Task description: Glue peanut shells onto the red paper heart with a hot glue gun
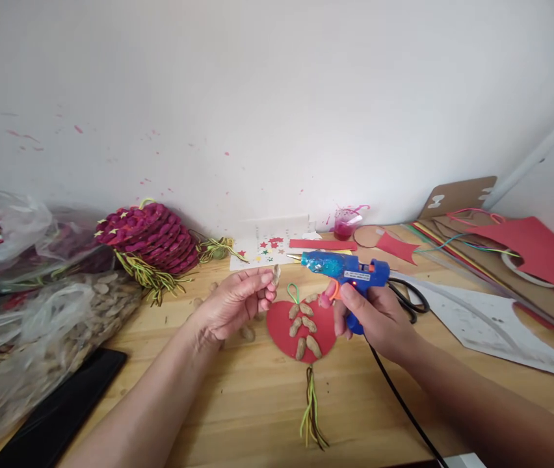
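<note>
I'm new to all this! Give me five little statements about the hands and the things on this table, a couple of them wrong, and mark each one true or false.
1. The right hand holds a blue glue gun. True.
2. The left hand holds nothing. False: it holds a single peanut.
3. Several peanuts lie on the round red piece. True.
4. The glue gun's nozzle points to the right of the picture. False: it points to the left.
5. A tassel lies at the near side of the round red piece. True.
</note>
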The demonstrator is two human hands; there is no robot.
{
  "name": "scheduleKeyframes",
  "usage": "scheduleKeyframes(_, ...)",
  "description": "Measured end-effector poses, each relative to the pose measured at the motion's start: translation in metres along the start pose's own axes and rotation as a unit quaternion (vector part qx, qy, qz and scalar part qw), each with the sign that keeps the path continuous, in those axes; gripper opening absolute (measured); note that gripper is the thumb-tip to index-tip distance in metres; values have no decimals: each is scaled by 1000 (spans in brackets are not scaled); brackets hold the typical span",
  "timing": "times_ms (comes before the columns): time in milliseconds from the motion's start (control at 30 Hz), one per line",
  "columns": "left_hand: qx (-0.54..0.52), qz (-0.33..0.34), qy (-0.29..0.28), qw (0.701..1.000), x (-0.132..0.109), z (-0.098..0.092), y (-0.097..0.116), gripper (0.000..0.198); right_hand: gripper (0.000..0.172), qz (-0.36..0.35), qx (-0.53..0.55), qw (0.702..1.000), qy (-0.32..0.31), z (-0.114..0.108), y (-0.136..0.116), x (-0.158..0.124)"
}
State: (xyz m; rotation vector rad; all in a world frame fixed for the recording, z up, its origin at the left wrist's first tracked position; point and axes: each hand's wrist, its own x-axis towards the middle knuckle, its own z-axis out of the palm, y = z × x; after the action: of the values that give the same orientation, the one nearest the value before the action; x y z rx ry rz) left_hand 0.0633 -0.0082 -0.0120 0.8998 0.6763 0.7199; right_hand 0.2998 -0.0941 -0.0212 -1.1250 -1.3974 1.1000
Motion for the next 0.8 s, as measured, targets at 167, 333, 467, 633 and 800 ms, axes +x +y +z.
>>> scheduleKeyframes(167, 5, -2, 3, 1000, 0, 0, -1, 36, 43, -62, -73, 995, -9, -1, -7, -2)
scheduleKeyframes(333, 3, -7, 13, 1000, 1, 0, -3, 36, 37, -119, -141, 983, -26, 0, -11, -4)
scheduleKeyframes(467, 4, -7, 18, 1000, 1, 0, -3, 37, 33, -119, -146, 982, -27, -2, -8, -5)
scheduleKeyframes(633, 11, -6, 19, 1000, 0, 0, -3, 37, 31, -112, -152, 982, -15, -2, -7, -6)
scheduleKeyframes(800, 12, -6, 23, 1000, 0, 0, -3, 36, 23, -115, -151, 982, -14, -1, -10, -6)
